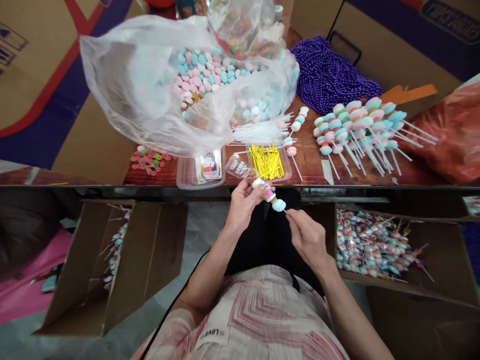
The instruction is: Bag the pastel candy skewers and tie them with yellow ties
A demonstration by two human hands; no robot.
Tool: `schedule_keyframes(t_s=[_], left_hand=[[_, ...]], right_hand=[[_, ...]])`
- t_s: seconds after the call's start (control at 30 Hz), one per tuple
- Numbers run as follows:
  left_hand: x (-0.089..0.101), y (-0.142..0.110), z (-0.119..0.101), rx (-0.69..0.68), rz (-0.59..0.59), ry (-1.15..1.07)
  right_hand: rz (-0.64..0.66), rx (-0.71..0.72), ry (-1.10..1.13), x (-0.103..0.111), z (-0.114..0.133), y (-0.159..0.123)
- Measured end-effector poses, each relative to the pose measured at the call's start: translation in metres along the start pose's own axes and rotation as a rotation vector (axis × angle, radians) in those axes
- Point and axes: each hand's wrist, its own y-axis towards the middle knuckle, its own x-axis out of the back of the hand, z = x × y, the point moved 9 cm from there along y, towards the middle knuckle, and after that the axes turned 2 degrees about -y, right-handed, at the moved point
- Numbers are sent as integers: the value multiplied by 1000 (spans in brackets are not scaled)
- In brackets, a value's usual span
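Head view: the left hand (243, 201) has its grip clamped on the upper, candy end of a pastel candy skewer (278, 205), held above the lap at the edge of the red-brown wooden worktop (305, 175). The right hand's (309, 234) grip is closed on the skewer's white stick. Narrow yellow strips (267, 162) lie just beyond.
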Motion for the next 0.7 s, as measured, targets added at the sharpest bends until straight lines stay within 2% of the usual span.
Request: schedule_keyframes(t_s=[0.07, 0.13, 0.23, 0.33, 0.47, 0.57, 0.63, 0.7], left_hand=[[2, 1, -1, 7, 16, 2], [5, 2, -3, 6, 20, -9], [7, 4, -2, 9, 24, -8], [8, 4, 1, 26, 35, -4], [11, 4, 3, 39, 35, -7], [11, 2, 5, 49, 24, 6], [10, 0, 6, 57, 22, 11], [9, -2, 6, 59, 28, 14]], right_hand=[[66, -80, 86, -6, -5, -1], [140, -251, 220, -14, -15, -4], [246, -533, 515, -29, -28, -13], [307, -703, 798, -42, -30, -19], [320, -798, 1005, -49, -28, -18], [340, -825, 1068, -58, -23, -17], [297, -794, 1015, -60, -22, -15], [220, -713, 862, -58, -23, -11]])
